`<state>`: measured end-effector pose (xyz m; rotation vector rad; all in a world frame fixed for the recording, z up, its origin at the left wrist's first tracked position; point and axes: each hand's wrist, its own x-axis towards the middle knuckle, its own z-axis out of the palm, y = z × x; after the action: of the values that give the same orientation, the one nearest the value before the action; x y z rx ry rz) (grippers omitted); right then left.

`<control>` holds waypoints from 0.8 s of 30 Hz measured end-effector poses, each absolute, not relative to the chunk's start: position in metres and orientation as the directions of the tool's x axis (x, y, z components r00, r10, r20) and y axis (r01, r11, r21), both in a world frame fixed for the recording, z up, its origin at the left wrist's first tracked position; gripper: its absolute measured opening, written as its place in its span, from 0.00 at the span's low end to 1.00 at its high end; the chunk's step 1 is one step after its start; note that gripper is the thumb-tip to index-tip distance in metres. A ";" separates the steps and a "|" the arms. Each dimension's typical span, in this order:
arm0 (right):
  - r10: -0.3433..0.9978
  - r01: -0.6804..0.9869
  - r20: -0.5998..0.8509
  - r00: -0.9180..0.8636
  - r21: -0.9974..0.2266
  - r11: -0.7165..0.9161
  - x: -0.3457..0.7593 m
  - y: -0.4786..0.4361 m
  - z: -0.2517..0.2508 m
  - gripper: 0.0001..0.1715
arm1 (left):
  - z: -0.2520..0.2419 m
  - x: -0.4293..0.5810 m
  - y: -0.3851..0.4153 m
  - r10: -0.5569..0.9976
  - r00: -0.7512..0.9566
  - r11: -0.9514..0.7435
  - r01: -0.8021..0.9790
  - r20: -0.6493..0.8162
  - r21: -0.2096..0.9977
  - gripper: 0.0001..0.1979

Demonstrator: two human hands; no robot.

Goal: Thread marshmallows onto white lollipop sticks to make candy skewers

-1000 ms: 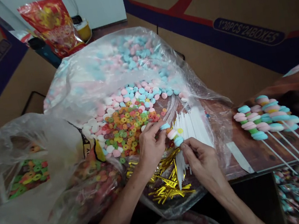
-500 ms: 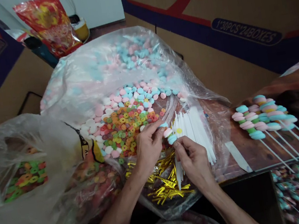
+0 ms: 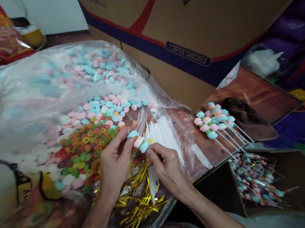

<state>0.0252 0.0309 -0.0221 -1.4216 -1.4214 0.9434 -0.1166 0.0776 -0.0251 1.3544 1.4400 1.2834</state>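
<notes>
Between my hands is a candy skewer with blue and pink-white pieces; its stick is mostly hidden. My left hand pinches at its upper left end, by a blue piece. My right hand is closed at its lower end, just under a blue piece. Ring gummies lie left of my left hand, with pink, blue and white round candies behind them. White sticks lie beyond my right hand, and gold twist ties lie below my hands. Finished-looking skewers rest together on the table at right.
A large clear bag of candies covers the left and back. A brown cloth lies beside the skewers. Below the table edge at right, an open box holds wrapped skewers. A big cardboard box stands behind.
The view has turned right, so everything sits further left and more of the open box, brown cloth and purple items shows. A blue piece and an orange one now show more clearly by my left fingertips.
</notes>
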 end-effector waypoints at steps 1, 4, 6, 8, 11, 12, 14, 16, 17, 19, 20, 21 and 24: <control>0.995 0.353 0.082 0.052 -0.934 0.058 0.031 0.030 -0.020 0.16 | -0.023 -0.116 0.078 0.985 -0.125 -0.090 0.229 0.121 0.969 0.19; 0.992 0.480 0.099 0.074 -0.876 0.052 0.054 0.024 -0.016 0.16 | -0.014 -0.111 0.078 0.990 -0.018 -0.128 0.264 0.138 0.956 0.15; 0.986 0.526 0.127 0.108 -0.849 0.051 0.075 0.019 -0.013 0.15 | -0.010 -0.108 0.077 0.991 0.080 -0.121 0.251 0.104 0.960 0.17; 0.971 0.544 0.166 0.172 -0.838 0.047 0.100 0.016 -0.012 0.13 | -0.008 -0.106 0.077 0.989 0.121 -0.117 0.250 0.089 0.961 0.19; 0.889 0.687 0.267 0.372 -0.724 -0.069 0.148 0.016 -0.017 0.13 | -0.008 -0.117 0.081 0.989 0.067 -0.148 0.338 0.133 0.929 0.17; 0.829 0.768 0.335 0.448 -0.619 -0.165 0.165 0.017 -0.020 0.14 | -0.008 -0.124 0.084 0.988 0.040 -0.153 0.387 0.149 0.909 0.16; 0.765 0.848 0.404 0.501 -0.405 -0.342 0.195 0.018 -0.028 0.17 | -0.006 -0.140 0.088 0.986 -0.021 -0.134 0.481 0.165 0.866 0.15; 0.799 0.888 0.389 0.458 -0.234 -0.396 0.215 0.019 -0.034 0.20 | -0.002 -0.155 0.092 0.981 -0.068 -0.112 0.566 0.182 0.817 0.15; 0.807 0.901 0.401 0.434 -0.182 -0.394 0.219 0.019 -0.036 0.21 | 0.000 -0.160 0.093 0.976 -0.080 -0.113 0.605 0.202 0.788 0.15; 0.742 0.913 0.543 0.394 -0.141 -0.382 0.212 0.020 -0.033 0.23 | 0.003 -0.166 0.094 0.967 -0.059 -0.142 0.679 0.247 0.720 0.13; 0.691 0.923 0.625 0.364 -0.142 -0.358 0.201 0.020 -0.030 0.25 | 0.004 -0.166 0.095 0.963 -0.032 -0.167 0.710 0.268 0.684 0.12; 0.629 0.937 0.705 0.327 -0.153 -0.315 0.187 0.021 -0.025 0.26 | 0.005 -0.165 0.095 0.959 -0.003 -0.189 0.736 0.283 0.650 0.12; 0.798 0.952 0.587 0.133 -0.300 0.063 0.129 0.025 -0.015 0.19 | 0.007 -0.157 0.100 0.956 0.067 -0.218 0.811 0.284 0.543 0.12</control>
<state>0.1288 0.0248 -0.0150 -1.7625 -1.6932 -0.3007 -0.1569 0.0996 0.0069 2.1039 1.7915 0.8770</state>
